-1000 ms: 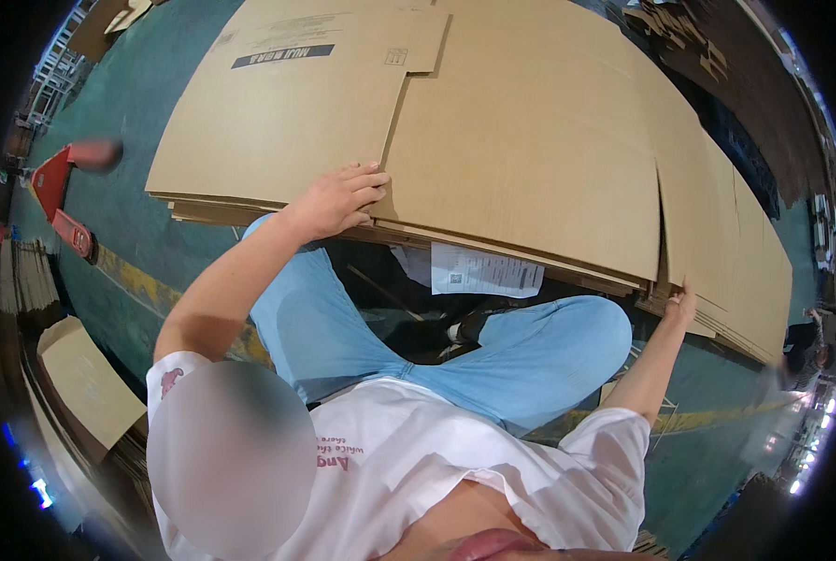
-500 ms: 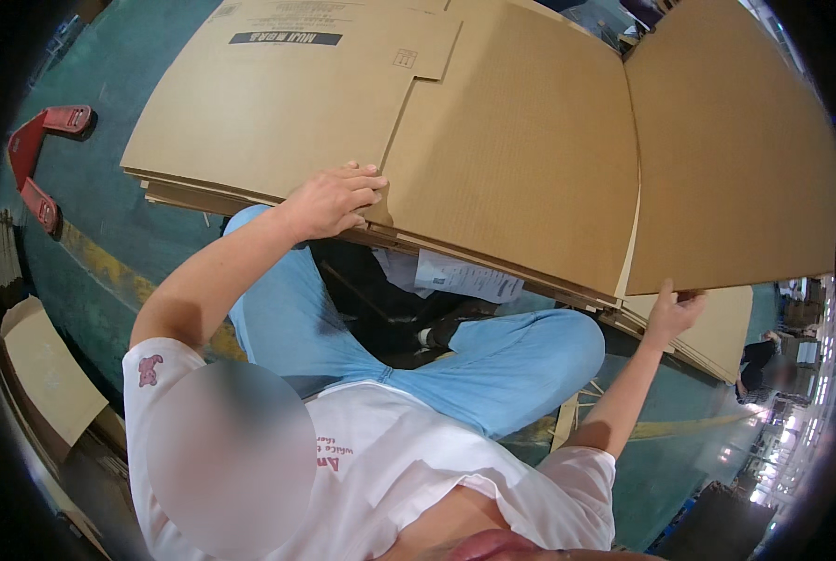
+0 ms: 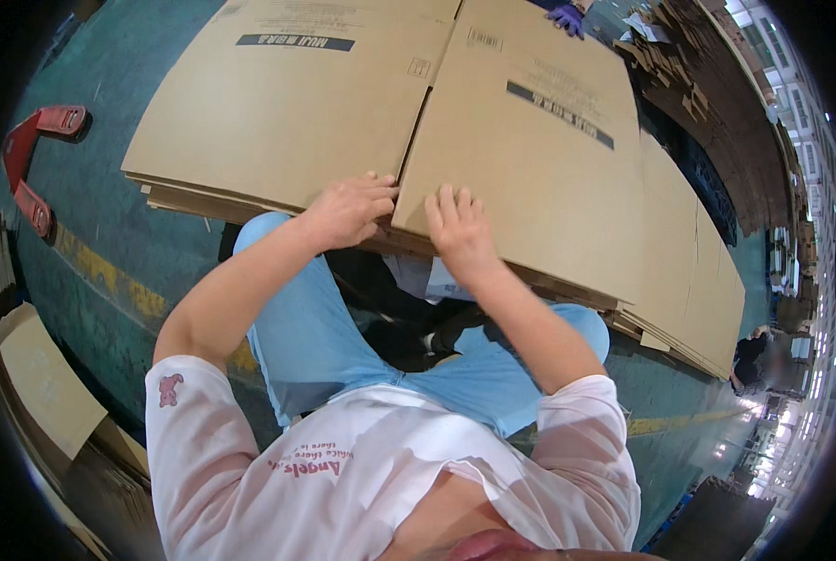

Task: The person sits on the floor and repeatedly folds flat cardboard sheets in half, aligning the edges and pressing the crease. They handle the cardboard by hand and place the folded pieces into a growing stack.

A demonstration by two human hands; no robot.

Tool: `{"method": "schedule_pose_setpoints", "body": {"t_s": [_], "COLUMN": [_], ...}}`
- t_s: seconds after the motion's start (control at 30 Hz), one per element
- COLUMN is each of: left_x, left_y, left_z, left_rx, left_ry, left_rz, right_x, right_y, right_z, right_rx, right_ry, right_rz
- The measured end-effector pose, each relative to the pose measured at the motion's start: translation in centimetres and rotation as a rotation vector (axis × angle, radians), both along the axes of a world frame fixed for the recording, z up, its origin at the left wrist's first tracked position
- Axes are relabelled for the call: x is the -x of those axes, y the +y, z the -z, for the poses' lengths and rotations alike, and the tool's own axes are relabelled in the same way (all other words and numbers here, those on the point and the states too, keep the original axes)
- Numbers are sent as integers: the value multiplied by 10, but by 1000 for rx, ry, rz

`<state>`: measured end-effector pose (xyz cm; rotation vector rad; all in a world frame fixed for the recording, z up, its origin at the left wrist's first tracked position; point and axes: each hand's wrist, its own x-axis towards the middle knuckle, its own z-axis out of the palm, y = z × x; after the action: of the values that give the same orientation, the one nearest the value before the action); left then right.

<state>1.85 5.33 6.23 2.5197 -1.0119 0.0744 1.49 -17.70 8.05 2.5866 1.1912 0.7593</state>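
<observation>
Far out to the left of both hands a red pallet-jack handle (image 3: 27,159) lies on the teal floor (image 3: 100,224), and a loose cardboard piece (image 3: 39,383) sits below it near the edge of the view. One stack of flattened cardboard boxes (image 3: 278,103) spreads ahead of the person. The left hand (image 3: 350,208) rests on the stack's near edge, fingers curled over it beside the centre seam; whether it is pinching a sheet or only pressing down is hard to tell from this angle. Just to its right, the right hand (image 3: 457,224) lies flat with its fingers spread on the folded-over panel (image 3: 530,140), holding nothing. That panel looks already laid down on the pile, so the fold seems done and only pressing or squaring appears left. Past the right hand, more flat sheets (image 3: 698,271) fan out, and a single purple-gloved hand (image 3: 565,16) of another person touches the far edge.
</observation>
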Motion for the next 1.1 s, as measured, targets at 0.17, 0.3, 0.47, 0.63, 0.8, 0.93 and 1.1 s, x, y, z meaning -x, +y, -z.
{"method": "schedule_pose_setpoints", "body": {"t_s": [0.17,0.3,0.47,0.63,0.8,0.93,1.1], "left_x": [6,-2,-13,-30,-45,-44,-47], "left_y": [7,11,3,8,6,12,16], "left_z": [4,-1,-30,-28,-21,-14,1], "left_rx": [116,161,176,51,84,130,149], "left_ry": [-22,95,192,10,44,102,120], "left_rz": [-12,-52,-54,107,173,145,191], "right_x": [2,1,-14,-161,-254,-301,-323], "right_y": [12,13,-35,-199,-468,-427,-424], "right_z": [7,0,-15,7,63,59,35], "right_rx": [-52,-82,-351,-648,-909,-1054,-1561], "right_ry": [122,190,687,617,443,642,866], "right_rz": [47,61,-147,697,1155,1250,1257]}}
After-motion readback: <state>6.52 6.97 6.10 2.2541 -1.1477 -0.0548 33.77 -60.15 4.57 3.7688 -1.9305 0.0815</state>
